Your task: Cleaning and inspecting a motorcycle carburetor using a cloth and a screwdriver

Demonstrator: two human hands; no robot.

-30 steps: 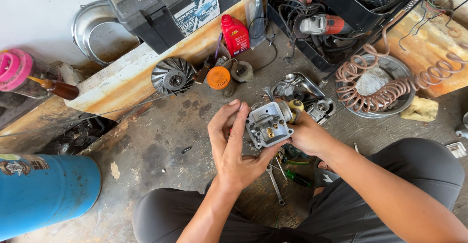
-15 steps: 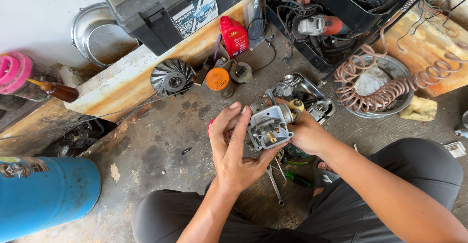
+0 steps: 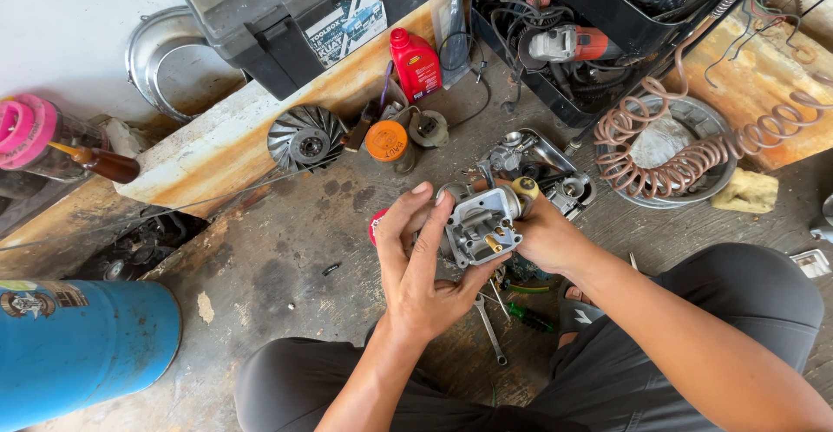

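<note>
At far left I see a blue metal cylinder (image 3: 82, 350) lying on the stained concrete floor (image 3: 286, 258), with a pink-capped bottle (image 3: 30, 133) above it. Further right, a finned grey metal fan wheel (image 3: 304, 140) leans on a rusty board, below a black plastic toolbox (image 3: 295, 16); an orange round tin (image 3: 386, 141) and a red plastic oil bottle (image 3: 416, 63) stand nearby.

At centre, my left hand (image 3: 421, 267) curls half closed, fingers resting against the left side of the grey cast-metal carburettor body (image 3: 482, 224), thumb under it. My right hand (image 3: 547, 237) grips the same carburettor body from the right, closed round its side; the part is held in the air above my knees, open face up. A steel spanner (image 3: 488, 328) lies on the floor just beneath.

To the right, a metal tray of small parts (image 3: 542, 163), then a coiled brown air hose (image 3: 685, 150) in a round metal basin (image 3: 720, 185).
</note>
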